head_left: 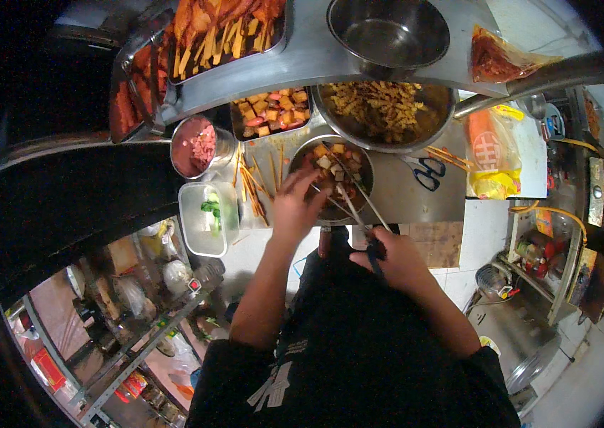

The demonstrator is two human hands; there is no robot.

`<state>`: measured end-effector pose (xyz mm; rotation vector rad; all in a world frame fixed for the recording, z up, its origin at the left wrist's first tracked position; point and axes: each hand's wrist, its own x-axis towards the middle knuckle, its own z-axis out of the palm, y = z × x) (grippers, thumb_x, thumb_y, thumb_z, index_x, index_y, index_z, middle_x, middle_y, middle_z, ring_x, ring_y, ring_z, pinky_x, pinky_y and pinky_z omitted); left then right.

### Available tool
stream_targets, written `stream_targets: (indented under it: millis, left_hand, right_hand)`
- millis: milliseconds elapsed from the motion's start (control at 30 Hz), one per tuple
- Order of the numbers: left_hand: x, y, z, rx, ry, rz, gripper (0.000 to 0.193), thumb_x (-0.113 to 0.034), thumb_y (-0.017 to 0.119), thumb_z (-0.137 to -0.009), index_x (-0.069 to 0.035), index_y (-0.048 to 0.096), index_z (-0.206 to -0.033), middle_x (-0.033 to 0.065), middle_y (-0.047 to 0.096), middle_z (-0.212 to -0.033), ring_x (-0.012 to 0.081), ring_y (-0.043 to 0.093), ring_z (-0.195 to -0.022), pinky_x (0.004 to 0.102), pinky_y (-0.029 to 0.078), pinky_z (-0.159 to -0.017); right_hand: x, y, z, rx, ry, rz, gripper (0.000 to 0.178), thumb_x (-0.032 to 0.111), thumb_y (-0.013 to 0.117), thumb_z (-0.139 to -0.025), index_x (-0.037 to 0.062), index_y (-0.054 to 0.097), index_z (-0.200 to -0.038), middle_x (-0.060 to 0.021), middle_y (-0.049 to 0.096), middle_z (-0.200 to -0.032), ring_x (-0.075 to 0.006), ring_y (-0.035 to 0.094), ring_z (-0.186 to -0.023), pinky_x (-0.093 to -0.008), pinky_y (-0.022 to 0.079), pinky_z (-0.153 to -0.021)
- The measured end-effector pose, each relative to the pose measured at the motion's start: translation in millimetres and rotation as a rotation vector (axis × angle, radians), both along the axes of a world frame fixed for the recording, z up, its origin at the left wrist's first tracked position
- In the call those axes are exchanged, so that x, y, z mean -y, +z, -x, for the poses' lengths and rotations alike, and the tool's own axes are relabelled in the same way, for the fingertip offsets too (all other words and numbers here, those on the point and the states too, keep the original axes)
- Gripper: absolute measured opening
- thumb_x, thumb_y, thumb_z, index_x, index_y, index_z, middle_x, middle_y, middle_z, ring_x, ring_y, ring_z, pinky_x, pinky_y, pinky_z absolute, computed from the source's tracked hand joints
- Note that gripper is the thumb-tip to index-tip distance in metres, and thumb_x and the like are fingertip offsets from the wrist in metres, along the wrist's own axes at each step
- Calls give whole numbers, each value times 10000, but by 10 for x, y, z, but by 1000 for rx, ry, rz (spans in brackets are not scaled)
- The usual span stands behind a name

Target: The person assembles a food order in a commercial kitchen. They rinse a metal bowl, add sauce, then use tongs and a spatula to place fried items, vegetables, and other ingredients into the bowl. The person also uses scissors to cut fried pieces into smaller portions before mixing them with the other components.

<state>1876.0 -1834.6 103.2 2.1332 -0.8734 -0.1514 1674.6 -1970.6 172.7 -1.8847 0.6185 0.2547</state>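
A round dark metal bowl (367, 162) in front of me holds cubed brown and pale pieces in dark sauce. My left hand (297, 202) is over its near-left rim, fingers curled inward; what they pinch is too blurred to name. In my right hand (392, 260), at the near-right side, is a pair of metal tongs (379, 212) with long thin arms. Their far ends reach in among the pieces. Loose wooden skewers (252, 192) lie left of the bowl. Behind it, a rectangular tray (273, 113) contains similar cubes and pink pieces.
A large steel bowl of browned twisted food (380, 110) stands behind. Scissors (427, 172) and more skewers (449, 158) lie right, beside a plastic bag (491, 146). Left are a pink-meat container (198, 146) and a clear tub (209, 221). The shelf above bears skewered food (227, 32).
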Motion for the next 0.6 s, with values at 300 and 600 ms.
stream_targets:
  millis: [300, 600]
  left_hand:
    - [736, -196, -1747, 231, 119, -343, 427, -165, 697, -821, -58, 560, -1211, 211, 608, -1231, 409, 599, -1103, 469, 509, -903]
    - [1063, -346, -1949, 302, 239, -343, 447, -290, 728, -831, -76, 646, -1215, 166, 674, -1167, 381, 645, -1079, 433, 515, -904]
  right_hand:
    - [274, 242, 162, -284, -130, -40, 523, 422, 760, -844, 27, 609, -1150, -252, 694, -924, -454, 673, -898, -489, 531, -765]
    - [223, 245, 207, -279, -165, -25, 526, 417, 768, -842, 32, 603, -1160, -238, 702, -931, -450, 673, -905, -492, 534, -763]
